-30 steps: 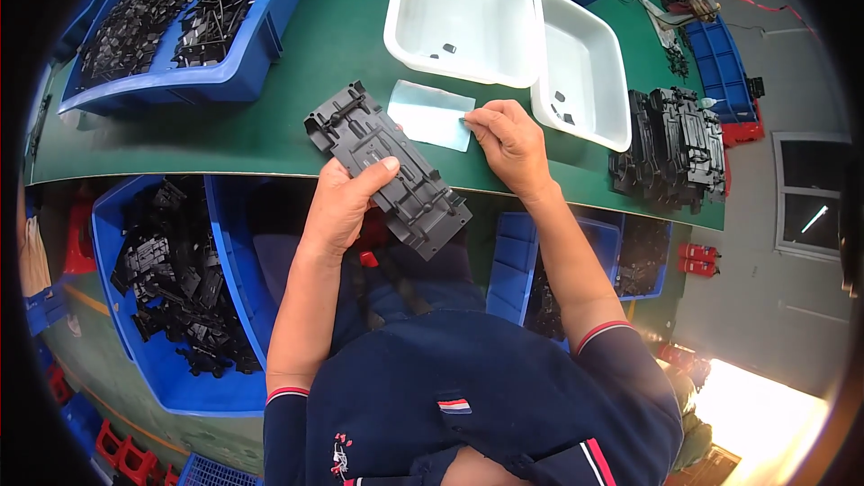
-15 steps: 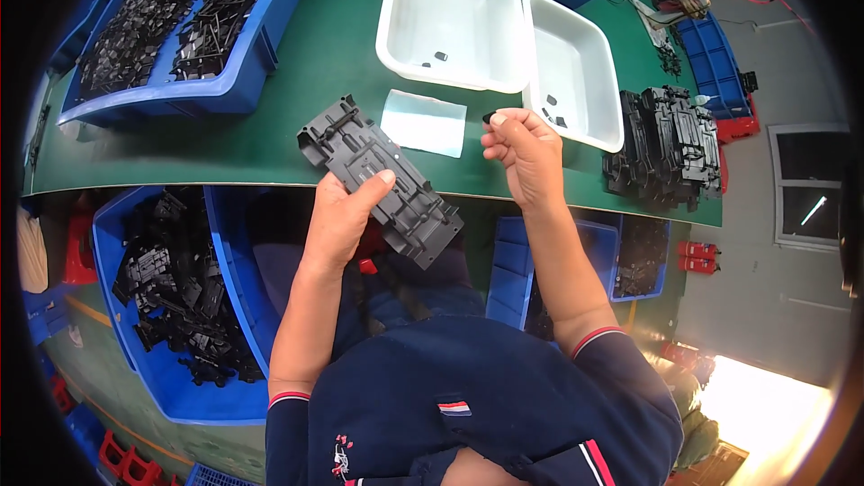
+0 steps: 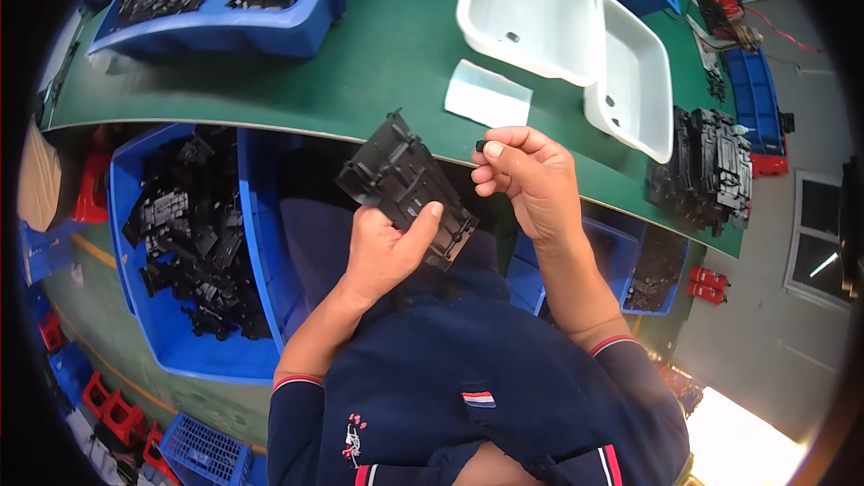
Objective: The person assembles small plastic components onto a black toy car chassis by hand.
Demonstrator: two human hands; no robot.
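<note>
My left hand (image 3: pixel 389 247) grips a long black molded plastic tray-like part (image 3: pixel 396 166) by its lower side, thumb across its top face. The part is tilted, its far end near the table's front edge. Just right of it, my right hand (image 3: pixel 535 182) pinches a small black piece (image 3: pixel 481 146) between thumb and forefinger, apart from the molded part. Beyond the hands lies a pale sheet (image 3: pixel 489 94) on the green table (image 3: pixel 387 63). Two white plastic basins stand behind; the left basin (image 3: pixel 531 13) and the right basin (image 3: pixel 641 63) hold a few small black pieces.
A stack of black molded parts (image 3: pixel 706 166) stands at the table's right end. At the back left sits a blue bin (image 3: pixel 216 36) of small black pieces. Below the table, a blue bin (image 3: pixel 193 351) at left holds black parts; another blue bin (image 3: pixel 612 238) is at right.
The view has shifted. The molded part has tipped more on edge and come closer to my right hand, which still pinches the small piece.
</note>
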